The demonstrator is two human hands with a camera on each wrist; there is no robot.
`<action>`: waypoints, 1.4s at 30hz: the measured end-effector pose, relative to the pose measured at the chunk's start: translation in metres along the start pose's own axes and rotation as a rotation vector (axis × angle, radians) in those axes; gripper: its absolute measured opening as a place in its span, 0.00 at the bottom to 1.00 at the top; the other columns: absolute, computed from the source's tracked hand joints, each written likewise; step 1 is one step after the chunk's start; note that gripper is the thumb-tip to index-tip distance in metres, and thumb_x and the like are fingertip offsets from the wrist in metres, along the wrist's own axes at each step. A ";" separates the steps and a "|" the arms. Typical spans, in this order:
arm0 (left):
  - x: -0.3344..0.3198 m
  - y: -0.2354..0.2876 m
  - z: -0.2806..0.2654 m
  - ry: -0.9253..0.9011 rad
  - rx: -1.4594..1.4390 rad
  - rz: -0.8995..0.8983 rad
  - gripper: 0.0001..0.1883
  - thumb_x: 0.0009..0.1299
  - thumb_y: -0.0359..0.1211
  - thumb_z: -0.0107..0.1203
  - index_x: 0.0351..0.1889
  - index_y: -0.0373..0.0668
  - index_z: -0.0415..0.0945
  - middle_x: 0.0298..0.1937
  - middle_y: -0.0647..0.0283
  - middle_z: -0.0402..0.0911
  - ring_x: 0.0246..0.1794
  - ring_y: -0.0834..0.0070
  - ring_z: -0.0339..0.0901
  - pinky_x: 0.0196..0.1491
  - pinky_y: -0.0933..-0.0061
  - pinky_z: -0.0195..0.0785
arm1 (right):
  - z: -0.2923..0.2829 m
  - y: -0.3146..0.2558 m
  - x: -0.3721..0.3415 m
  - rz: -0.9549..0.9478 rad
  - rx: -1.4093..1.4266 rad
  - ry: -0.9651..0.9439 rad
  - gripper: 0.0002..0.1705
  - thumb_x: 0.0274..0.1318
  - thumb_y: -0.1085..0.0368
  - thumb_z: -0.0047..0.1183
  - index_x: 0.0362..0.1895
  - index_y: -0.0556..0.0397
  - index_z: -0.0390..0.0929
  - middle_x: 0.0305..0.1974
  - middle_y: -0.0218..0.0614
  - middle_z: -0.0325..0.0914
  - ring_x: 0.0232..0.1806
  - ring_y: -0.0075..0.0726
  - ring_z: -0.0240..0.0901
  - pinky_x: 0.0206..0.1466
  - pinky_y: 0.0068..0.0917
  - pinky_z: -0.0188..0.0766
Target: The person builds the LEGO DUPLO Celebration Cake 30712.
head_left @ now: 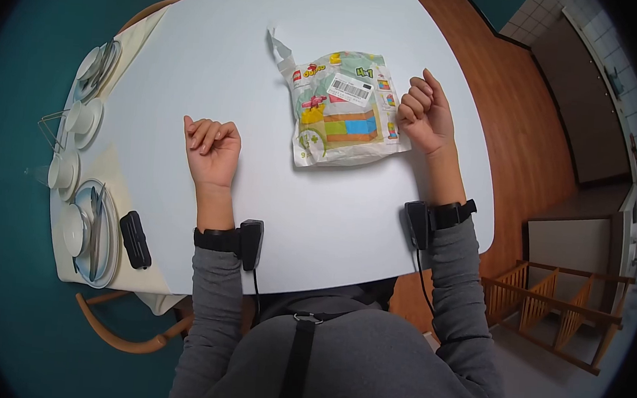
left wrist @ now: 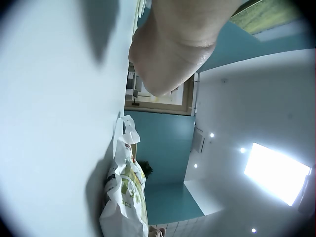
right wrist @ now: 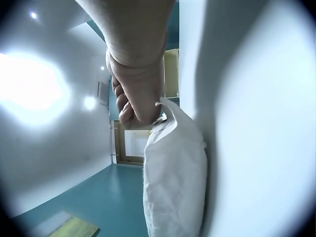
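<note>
A white printed LEGO Duplo bag [head_left: 344, 111] lies on the white table, with a barcode label on its front and a torn-looking strip [head_left: 278, 50] sticking up at its upper left corner. My right hand [head_left: 428, 116] rests palm up at the bag's right edge, fingers loosely curled around nothing. In the right wrist view the bag's side [right wrist: 175, 177] is close to that hand [right wrist: 138, 94]. To the left of the bag, my left hand [head_left: 212, 152] lies apart from it, palm up, its fingers loosely bent and holding nothing.
Along the left edge of the table [head_left: 259, 187], several white cups and plates [head_left: 107, 250] with cutlery stand on a cream cloth [head_left: 104, 171]. A black case [head_left: 135, 240] lies beside them. Wooden chairs stand around the table, and a wooden rack [head_left: 556, 311] is on the floor at right.
</note>
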State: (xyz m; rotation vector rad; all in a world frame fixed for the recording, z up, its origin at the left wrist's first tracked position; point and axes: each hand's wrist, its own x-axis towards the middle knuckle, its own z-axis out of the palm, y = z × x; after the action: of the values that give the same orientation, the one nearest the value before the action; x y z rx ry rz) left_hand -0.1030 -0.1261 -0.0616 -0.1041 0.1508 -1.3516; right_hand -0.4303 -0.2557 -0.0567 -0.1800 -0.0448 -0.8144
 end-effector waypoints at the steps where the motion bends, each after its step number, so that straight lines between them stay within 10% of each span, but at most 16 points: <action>1: 0.000 -0.001 0.001 0.002 0.000 -0.001 0.22 0.76 0.43 0.45 0.18 0.48 0.69 0.09 0.78 0.60 0.09 0.86 0.50 0.29 0.79 0.50 | 0.003 0.000 -0.001 0.013 -0.026 -0.037 0.22 0.70 0.54 0.38 0.21 0.45 0.58 0.12 0.19 0.41 0.15 0.20 0.37 0.21 0.22 0.41; 23: -0.001 0.003 0.004 -0.192 -0.185 -0.020 0.20 0.76 0.40 0.44 0.20 0.47 0.69 0.09 0.77 0.66 0.08 0.86 0.55 0.33 0.80 0.53 | 0.022 0.003 -0.014 0.166 -0.082 -0.403 0.25 0.70 0.44 0.32 0.21 0.41 0.52 0.12 0.18 0.39 0.15 0.20 0.34 0.21 0.23 0.36; 42: -0.003 0.000 0.009 -0.141 -0.078 -0.025 0.11 0.71 0.38 0.51 0.29 0.49 0.81 0.18 0.82 0.75 0.18 0.89 0.64 0.40 0.76 0.53 | 0.033 0.008 -0.021 0.032 0.019 -0.238 0.25 0.74 0.51 0.23 0.21 0.42 0.54 0.11 0.19 0.38 0.14 0.20 0.32 0.19 0.22 0.36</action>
State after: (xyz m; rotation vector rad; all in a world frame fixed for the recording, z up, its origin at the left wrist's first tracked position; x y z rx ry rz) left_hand -0.1018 -0.1230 -0.0525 -0.2674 0.0838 -1.3584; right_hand -0.4380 -0.2293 -0.0275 -0.2584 -0.2725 -0.7573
